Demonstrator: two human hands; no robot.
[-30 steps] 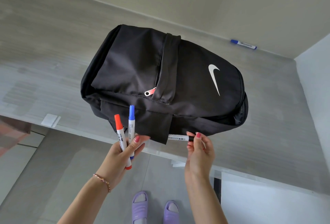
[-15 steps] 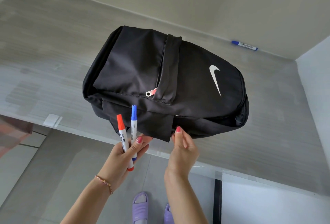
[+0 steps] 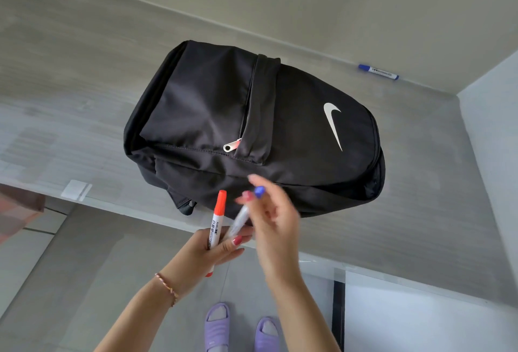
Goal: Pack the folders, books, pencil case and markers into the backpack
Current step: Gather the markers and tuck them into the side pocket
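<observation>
Markers, count: three. An orange-capped white marker (image 3: 216, 222) and a blue-capped white marker (image 3: 244, 211) are at the hands; a second blue-capped white marker (image 3: 378, 72) lies alone on the grey wood-grain tabletop (image 3: 84, 77) against the back wall, well apart from the bag.
Backpack, count: one. The black fabric backpack with a white swoosh logo (image 3: 252, 127) lies flat on the tabletop, front face up, near the front edge.
Backpack, appearance: smooth dark cloth; front pocket zipper closed, silver pull with an orange tab (image 3: 232, 146) at its lower end.
Left hand (image 3: 207, 253): fingers curled round the lower barrels of the two markers, thumb pressed across them; a thin braided bracelet (image 3: 168, 290) sits on the wrist.
Right hand (image 3: 269, 211): motion-blurred; thumb and forefinger appear to pinch the upper part of the blue-capped marker, remaining fingers loosely spread.
Hidden or unclear: the lower end of the blue-capped marker is covered by the left hand; the main compartment opening cannot be made out.
Floor: two lilac slide sandals (image 3: 241, 329), cut off at the bottom edge.
</observation>
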